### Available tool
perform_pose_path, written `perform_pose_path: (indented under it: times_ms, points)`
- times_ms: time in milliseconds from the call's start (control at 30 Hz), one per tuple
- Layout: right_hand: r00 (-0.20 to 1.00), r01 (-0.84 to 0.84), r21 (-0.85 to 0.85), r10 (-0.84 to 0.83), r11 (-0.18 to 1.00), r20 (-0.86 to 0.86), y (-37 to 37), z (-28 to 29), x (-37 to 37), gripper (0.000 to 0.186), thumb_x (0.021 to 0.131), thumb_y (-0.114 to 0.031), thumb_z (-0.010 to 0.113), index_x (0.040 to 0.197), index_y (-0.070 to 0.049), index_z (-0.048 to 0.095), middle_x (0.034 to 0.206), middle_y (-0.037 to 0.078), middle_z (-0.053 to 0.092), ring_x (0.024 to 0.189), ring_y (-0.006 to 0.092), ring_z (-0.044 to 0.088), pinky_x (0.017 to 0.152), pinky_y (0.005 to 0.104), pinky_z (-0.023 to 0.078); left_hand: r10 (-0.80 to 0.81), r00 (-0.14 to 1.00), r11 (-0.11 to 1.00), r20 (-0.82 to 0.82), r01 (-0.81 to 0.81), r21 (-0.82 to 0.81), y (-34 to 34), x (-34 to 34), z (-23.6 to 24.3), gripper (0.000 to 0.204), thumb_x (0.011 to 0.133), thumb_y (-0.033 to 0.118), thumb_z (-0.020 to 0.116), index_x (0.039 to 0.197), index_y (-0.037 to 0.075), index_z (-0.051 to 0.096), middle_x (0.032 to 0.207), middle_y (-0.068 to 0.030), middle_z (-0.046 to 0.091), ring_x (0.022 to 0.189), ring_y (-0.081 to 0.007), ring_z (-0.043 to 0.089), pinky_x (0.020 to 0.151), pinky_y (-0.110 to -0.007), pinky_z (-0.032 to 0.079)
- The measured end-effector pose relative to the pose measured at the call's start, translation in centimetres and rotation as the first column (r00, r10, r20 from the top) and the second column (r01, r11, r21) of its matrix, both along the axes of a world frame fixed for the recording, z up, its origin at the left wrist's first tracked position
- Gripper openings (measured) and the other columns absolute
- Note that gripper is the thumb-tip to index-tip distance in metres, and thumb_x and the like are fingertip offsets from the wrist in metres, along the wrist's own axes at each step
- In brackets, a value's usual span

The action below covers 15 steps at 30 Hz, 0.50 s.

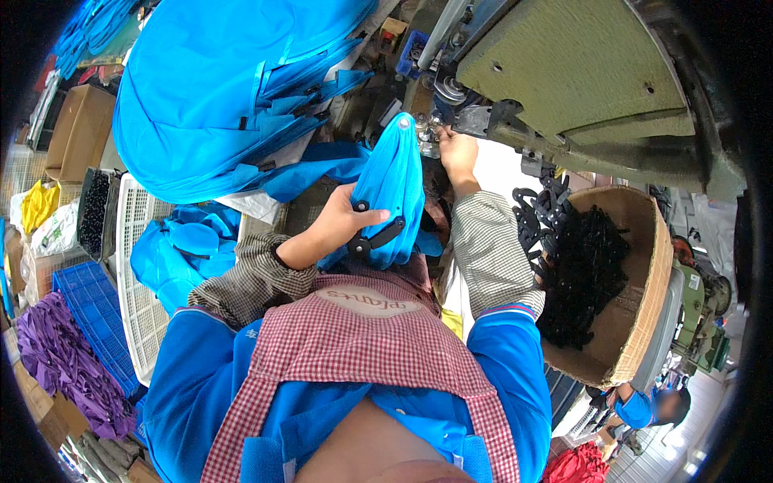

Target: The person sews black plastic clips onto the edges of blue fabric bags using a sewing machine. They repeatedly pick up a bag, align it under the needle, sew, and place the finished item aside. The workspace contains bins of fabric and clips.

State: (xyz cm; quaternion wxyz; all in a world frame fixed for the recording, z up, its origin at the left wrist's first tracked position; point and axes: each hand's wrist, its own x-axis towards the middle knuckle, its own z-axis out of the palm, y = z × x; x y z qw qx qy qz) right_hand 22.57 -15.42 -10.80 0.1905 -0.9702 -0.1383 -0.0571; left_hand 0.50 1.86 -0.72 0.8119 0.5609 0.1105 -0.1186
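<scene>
My left hand (332, 231) grips a gathered piece of bright blue fabric (393, 177), its thumb pressed on top. A pale round piece (404, 123) sits at the cloth's pointed upper end. Beside my thumb, a black plastic strip (380, 239) with light round studs lies against the fabric. To the right of the tip, my right hand (459, 151) is closed, fingers pinched at the small metal parts of a machine (428, 133). Whatever those fingertips hold is too small to make out.
A large stack of blue fabric pieces (217, 88) lies at upper left. The machine's big green body (580, 64) overhangs the upper right. A cardboard box (644, 282) of black plastic parts stands at right. A white plastic basket (137, 266) is at left. Another person (644, 406) appears at lower right.
</scene>
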Motion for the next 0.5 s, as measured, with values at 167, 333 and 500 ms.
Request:
perform_pose_path:
  times_ms: [167, 333, 500]
  points:
    - [0.968, 0.116, 0.331, -0.032, 0.937, -0.249, -2.4, -0.1, -0.1, 0.026, 0.08, -0.028, 0.056, 0.088, -0.005, 0.065, 0.089, 0.014, 0.064, 0.08, 0.0236, 0.061, 0.074, 0.0355, 0.048, 0.037, 0.999, 0.999, -0.011, -0.037, -0.015, 0.3, 0.6, -0.3, 0.039, 0.073, 0.007, 0.069, 0.109, -0.002, 0.055, 0.1, -0.0091, 0.062, 0.089, -0.0193, 0.059, 0.083, -0.033, 0.046]
    - [0.992, 0.067, 0.457, -0.01, 0.887, -0.126, 0.6, 2.1, -2.6, 0.027, 0.079, -0.03, 0.06, 0.078, -0.003, 0.063, 0.074, 0.011, 0.063, 0.067, 0.0196, 0.059, 0.062, 0.0333, 0.049, 0.222, 0.971, 0.971, -0.084, -0.228, -0.072, 0.1, 0.9, 1.7, 0.039, 0.071, 0.004, 0.066, 0.107, 0.0, 0.054, 0.098, -0.0085, 0.06, 0.085, -0.0195, 0.058, 0.078, -0.031, 0.045]
    - [0.861, 0.368, 0.927, 0.35, 0.074, -0.369, 2.7, 9.7, -6.7, 0.014, 0.074, -0.012, 0.069, 0.069, -0.002, 0.062, 0.062, 0.006, 0.06, 0.049, 0.0103, 0.054, 0.043, 0.0232, 0.042, 0.262, 0.956, 0.959, -0.132, -0.274, -0.077, 0.0, 1.3, 0.8, 0.042, 0.069, 0.004, 0.066, 0.108, -0.001, 0.051, 0.097, -0.01, 0.058, 0.086, -0.0228, 0.057, 0.079, -0.034, 0.046]
